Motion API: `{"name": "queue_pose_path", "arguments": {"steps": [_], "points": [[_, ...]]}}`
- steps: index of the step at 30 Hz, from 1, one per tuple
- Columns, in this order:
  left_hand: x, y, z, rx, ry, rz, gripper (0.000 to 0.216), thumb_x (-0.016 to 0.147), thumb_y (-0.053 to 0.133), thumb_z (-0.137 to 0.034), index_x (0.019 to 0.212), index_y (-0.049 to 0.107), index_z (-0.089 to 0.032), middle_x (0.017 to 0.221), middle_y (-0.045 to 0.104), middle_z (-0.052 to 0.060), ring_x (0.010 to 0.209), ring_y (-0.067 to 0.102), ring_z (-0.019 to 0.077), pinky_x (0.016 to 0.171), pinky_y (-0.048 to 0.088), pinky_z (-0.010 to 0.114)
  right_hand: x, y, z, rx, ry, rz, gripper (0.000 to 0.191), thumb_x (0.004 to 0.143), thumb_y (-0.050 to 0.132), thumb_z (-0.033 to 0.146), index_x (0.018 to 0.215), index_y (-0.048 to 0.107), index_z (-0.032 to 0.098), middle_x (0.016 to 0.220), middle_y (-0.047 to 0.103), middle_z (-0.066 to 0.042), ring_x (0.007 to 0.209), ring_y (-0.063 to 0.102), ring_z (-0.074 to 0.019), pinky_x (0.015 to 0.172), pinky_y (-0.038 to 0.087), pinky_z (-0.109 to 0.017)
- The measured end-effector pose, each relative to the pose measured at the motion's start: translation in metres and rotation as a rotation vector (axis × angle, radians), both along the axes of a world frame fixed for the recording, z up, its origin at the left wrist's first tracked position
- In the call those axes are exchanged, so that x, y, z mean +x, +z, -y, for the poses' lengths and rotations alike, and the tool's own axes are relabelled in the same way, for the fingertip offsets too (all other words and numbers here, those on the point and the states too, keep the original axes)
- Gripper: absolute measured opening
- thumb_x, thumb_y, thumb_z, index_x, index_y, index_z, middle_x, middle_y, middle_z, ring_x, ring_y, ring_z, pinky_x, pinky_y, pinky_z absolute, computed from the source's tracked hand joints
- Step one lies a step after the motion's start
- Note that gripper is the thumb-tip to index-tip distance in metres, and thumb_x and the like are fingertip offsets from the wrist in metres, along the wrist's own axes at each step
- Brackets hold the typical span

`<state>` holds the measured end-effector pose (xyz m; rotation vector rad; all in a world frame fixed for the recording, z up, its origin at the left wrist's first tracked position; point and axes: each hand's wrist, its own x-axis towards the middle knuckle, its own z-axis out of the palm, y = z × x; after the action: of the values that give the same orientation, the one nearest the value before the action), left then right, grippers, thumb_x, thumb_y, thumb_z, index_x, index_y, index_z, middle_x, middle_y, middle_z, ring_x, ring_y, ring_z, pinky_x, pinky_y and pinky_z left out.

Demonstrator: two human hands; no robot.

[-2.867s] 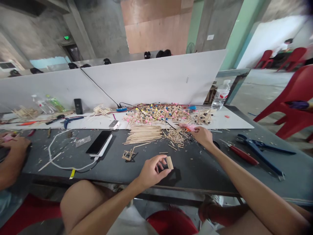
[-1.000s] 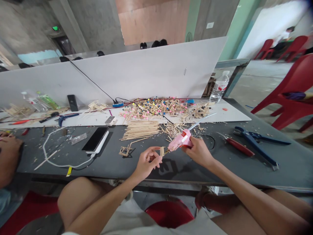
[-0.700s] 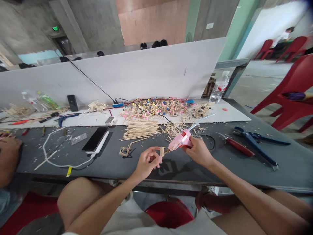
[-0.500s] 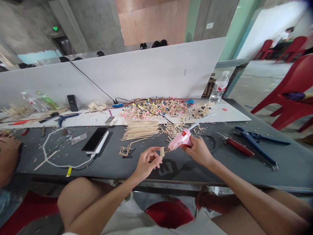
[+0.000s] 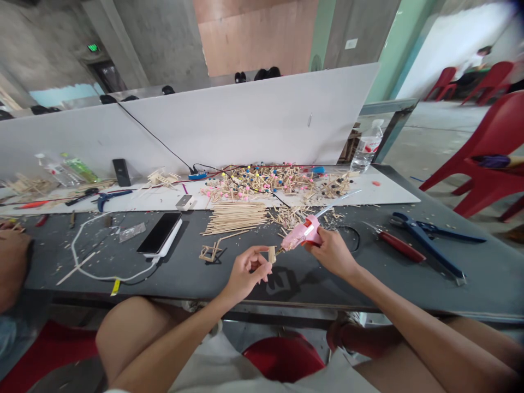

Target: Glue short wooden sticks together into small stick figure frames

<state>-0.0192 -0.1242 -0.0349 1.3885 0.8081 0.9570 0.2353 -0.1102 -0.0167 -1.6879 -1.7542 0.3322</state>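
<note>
left hand (image 5: 244, 271): fingers pinching one little stick block (image 5: 271, 254)
right hand (image 5: 332, 252): fingers wrapped round one pink glue gun (image 5: 300, 236), nozzle touching the block
table (image 5: 475, 284): one phone (image 5: 159, 232), two cutters (image 5: 421, 236)

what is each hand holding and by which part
The left hand pinches a small wooden stick panel by one edge between thumb and finger; the right hand grips a pink glue gun around its handle.

One glue gun (image 5: 301, 236) and one stick block (image 5: 271, 254) are being held. One phone (image 5: 159, 233), two blue-handled tools (image 5: 426, 236) and three bottles (image 5: 366, 152) are sitting on the table (image 5: 204, 275).
</note>
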Motion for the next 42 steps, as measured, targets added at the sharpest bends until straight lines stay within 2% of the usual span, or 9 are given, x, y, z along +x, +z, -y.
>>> {"name": "queue_pose_path", "arguments": {"steps": [11,42], "points": [[-0.0007,-0.0014,-0.0002,0.003,-0.01,-0.005,0.049,0.081,0.073,-0.043,0.117,0.058,-0.013,0.072,0.063,0.001,0.053,0.057,0.009,0.046,0.042,0.018,-0.0001,-0.0006,-0.001,0.017,-0.014,0.01,0.021,0.068,0.053,0.029,0.059,0.035,0.023,0.052,0.048,0.001,0.048,0.038,-0.0111,0.05,0.024,-0.025],[-0.0003,0.0002,0.0007,0.023,-0.025,-0.002,0.047,0.082,0.072,-0.042,0.117,0.058,-0.013,0.073,0.063,0.001,0.053,0.058,0.0088,0.048,0.042,0.019,0.0031,-0.0011,-0.0077,-0.077,-0.041,0.102,0.021,0.073,0.053,0.032,0.065,0.035,0.023,0.058,0.049,0.0,0.052,0.039,-0.0123,0.053,0.024,-0.025]]}}
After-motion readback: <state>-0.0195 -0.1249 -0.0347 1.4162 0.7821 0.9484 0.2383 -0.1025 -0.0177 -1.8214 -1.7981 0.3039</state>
